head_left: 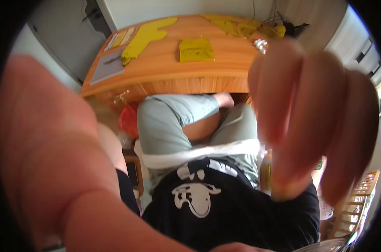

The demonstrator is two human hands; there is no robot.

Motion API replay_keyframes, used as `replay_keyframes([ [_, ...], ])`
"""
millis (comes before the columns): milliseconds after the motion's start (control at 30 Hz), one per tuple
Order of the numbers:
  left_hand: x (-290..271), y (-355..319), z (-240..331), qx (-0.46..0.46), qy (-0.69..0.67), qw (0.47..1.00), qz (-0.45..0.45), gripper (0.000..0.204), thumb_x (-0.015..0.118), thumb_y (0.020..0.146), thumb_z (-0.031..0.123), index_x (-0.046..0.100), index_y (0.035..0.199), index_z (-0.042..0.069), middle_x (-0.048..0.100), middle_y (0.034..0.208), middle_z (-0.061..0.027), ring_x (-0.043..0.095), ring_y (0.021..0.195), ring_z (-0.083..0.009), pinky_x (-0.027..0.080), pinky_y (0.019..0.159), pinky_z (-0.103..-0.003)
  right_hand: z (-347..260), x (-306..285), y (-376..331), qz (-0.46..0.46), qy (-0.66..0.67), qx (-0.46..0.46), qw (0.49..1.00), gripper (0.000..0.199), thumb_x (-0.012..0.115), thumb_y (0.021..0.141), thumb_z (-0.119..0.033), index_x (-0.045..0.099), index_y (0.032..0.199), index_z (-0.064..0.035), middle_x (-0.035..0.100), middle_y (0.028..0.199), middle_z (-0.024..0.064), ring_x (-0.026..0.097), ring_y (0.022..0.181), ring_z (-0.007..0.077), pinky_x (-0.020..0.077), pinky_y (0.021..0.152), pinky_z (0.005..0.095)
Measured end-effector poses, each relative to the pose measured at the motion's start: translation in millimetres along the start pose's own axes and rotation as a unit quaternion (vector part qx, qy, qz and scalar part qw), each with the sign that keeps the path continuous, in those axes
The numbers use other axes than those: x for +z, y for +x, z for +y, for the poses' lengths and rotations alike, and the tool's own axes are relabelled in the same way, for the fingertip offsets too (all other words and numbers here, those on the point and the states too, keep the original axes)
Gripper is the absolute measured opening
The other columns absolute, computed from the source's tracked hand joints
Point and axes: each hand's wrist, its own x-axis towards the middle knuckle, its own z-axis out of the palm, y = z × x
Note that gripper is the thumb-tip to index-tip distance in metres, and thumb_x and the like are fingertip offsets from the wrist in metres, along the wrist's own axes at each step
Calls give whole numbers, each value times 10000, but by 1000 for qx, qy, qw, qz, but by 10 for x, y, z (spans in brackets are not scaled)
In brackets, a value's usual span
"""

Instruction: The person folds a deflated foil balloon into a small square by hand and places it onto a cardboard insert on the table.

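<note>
- Left hand [48,134]: one, 9 o'clock
- Right hand [318,111]: one, 3 o'clock
- Desk [159,67]: one, 12 o'clock
- Squarish yellow piece [197,49]: one, 12 o'clock
- Shirt [249,214]: one, 6 o'clock

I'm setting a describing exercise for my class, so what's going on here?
A person sits at a desk, left hand and right hand raised close to the camera and blurred. Neither visibly holds anything. On the desk lie a yellow square, a long yellow piece and a grey sheet; neither hand is seen touching them.
</note>
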Motion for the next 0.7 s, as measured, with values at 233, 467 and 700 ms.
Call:
replay_keyframes([
  [233, 618, 345, 109, 102, -69, 990, 73, 638, 744, 881, 418, 567, 1365, 42, 574, 1348, -131, 509, 1274, -296, 335, 1132, -438, 208, 739, 626, -24, 3, -28, 999, 129, 695, 923, -318, 698, 966, -196, 612, 1039, 6, 547, 917, 187, 379, 782, 307],
  [467, 609, 674, 243, 89, -143, 975, 148, 633, 789, 843, 414, 583, 1331, 67, 574, 1290, -98, 518, 1203, -265, 341, 1085, -426, -160, 959, 747, 13, -55, -65, 996, 134, 695, 935, -277, 711, 1007, -164, 645, 1100, 2, 594, 977, 188, 407, 859, 314],
  [700, -47, 899, 234, 59, -156, 968, 185, 631, 833, 805, 410, 598, 1297, 91, 575, 1231, -65, 527, 1131, -235, 346, 1039, -414, -231, 1172, 856, 38, -38, -129, 990, 147, 695, 948, -235, 723, 1048, -132, 679, 1161, -3, 640, 1036, 190, 435, 936, 322],
])
